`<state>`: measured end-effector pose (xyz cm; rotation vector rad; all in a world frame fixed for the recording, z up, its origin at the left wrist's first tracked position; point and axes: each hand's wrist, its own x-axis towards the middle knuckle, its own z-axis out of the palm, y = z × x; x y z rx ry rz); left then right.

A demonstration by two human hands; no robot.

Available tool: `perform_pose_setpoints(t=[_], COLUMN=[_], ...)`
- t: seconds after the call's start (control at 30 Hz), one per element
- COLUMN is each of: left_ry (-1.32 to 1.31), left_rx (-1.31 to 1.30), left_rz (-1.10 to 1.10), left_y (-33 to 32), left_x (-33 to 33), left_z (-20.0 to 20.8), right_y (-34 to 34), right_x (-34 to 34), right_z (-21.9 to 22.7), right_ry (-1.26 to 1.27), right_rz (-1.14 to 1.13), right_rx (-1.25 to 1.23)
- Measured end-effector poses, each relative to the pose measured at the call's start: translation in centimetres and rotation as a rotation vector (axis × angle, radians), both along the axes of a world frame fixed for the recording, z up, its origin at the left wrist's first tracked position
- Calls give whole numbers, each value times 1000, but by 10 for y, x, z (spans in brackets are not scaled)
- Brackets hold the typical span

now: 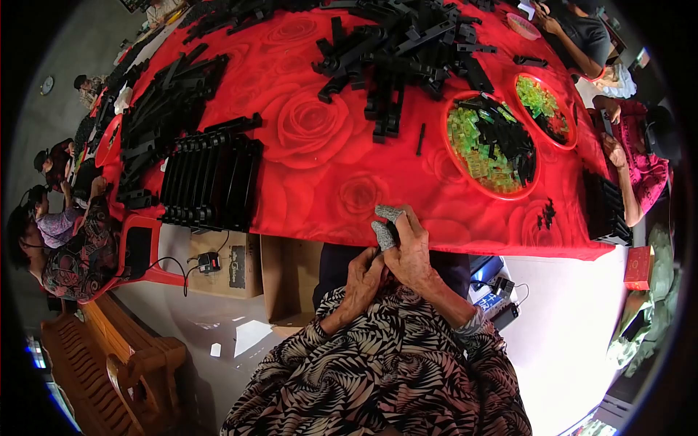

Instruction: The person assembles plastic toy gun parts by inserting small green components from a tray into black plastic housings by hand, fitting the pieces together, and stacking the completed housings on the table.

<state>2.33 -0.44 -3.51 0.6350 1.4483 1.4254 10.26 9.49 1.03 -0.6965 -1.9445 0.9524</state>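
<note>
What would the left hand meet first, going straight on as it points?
Going straight on, the left hand would probably meet the right hand, with grey fabric covers on its fingers; depth between them is unclear.

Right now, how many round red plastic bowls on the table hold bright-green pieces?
2: nearer bowl, ahead and right of the right hand; farther bowl, beyond the first, rightward. Others may be hidden.
</note>
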Motion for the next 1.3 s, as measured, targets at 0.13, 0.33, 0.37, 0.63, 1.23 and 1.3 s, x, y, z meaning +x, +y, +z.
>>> perform_pose_setpoints(t=[0.13, 0.33, 0.37, 0.63, 1.23, 1.3], left_ry=[-30, -38, -41, -74, 51, 25], left_rx=[7, 0, -2, -89, -145, -175], left_rz=[17, -19, -18, -45, -313, -294], left_y=[0, -1, -1, -2, -1, 0], left_x=[2, -1, -1, -8, -26, -25], left_z=[-2, -12, -14, 10, 53, 57], right_y=[-2, -7, -9, -8, 37, 34], right_x=[-1, 1, 2, 3, 29, 31], right_z=[-1, -7, -7, 7, 22, 24], right_ry=[0, -20, -26, -29, 83, 139], right_rz=[-28, -64, -78, -66, 30, 89], right_rx=[20, 2, 19, 60, -618, -703])
